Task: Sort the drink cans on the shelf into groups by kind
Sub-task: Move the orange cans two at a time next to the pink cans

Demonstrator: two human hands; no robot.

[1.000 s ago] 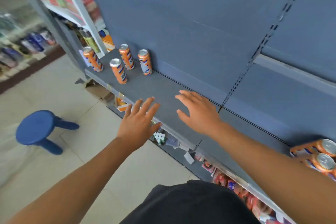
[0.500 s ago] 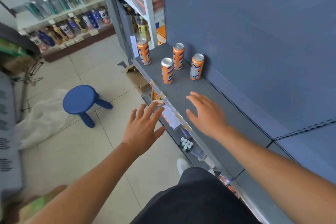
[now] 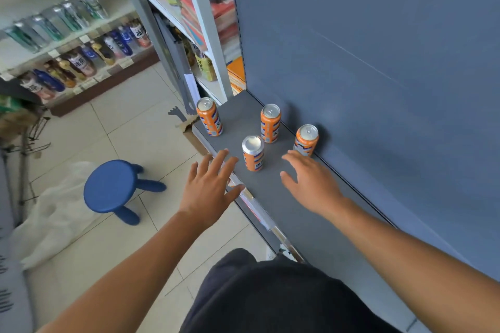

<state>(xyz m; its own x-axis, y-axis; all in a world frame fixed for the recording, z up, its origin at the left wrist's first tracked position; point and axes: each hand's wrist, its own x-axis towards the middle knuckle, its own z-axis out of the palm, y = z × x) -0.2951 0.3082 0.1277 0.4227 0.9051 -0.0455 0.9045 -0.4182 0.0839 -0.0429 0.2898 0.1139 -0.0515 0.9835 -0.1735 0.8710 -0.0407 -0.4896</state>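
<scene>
Four orange cans upright at the far end of the grey shelf [image 3: 286, 197]: front can [image 3: 253, 153], back can [image 3: 270, 123], right can [image 3: 306, 140] by the back panel, left can [image 3: 209, 116] at the edge. Both arms stretched forward, palms down; left hand [image 3: 209, 188] over the shelf lip, right hand [image 3: 311, 182] just short of right can, fingers spread, holding nothing. Blue stool [image 3: 111, 186] on floor

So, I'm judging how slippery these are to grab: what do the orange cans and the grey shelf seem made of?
Orange cans: probably aluminium, given the bare silvery lids with pull tabs; the sides look glossy and printed. Grey shelf: flat matte surface, likely painted metal, though the look leaves that open; a shiny price strip edges its front.
</scene>
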